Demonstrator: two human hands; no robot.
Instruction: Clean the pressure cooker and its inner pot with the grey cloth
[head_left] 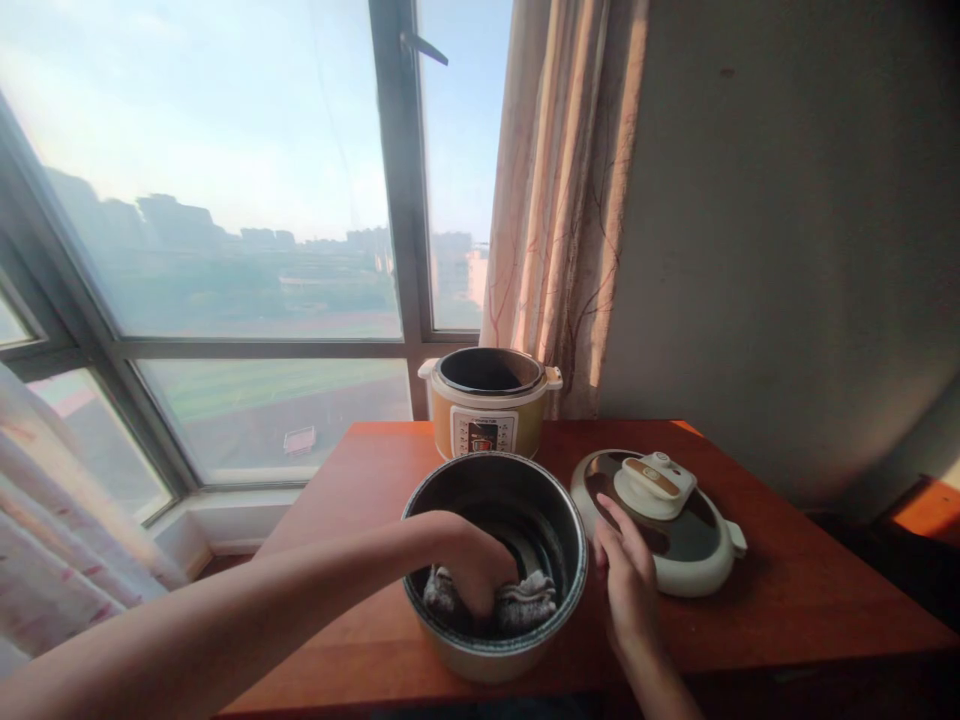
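Observation:
A round metal inner pot (450, 655) with a dark inside stands on the wooden table (787, 590) near its front edge. My left hand (474, 570) reaches down inside the pot and presses a grey cloth (525, 600) against its bottom, fingers closed on the cloth. My right hand (628, 585) rests flat against the pot's outer right side, fingers together. Behind the pot stands the yellow and white cooker body (487, 415), without its lid. The cooker's lid (675, 520) lies on the table just right of my right hand.
A large window (225, 200) fills the left and back, with a curtain (562, 200) hanging behind the cooker body. A grey wall (810, 230) runs along the table's right side. Another curtain (60, 540) hangs at the lower left.

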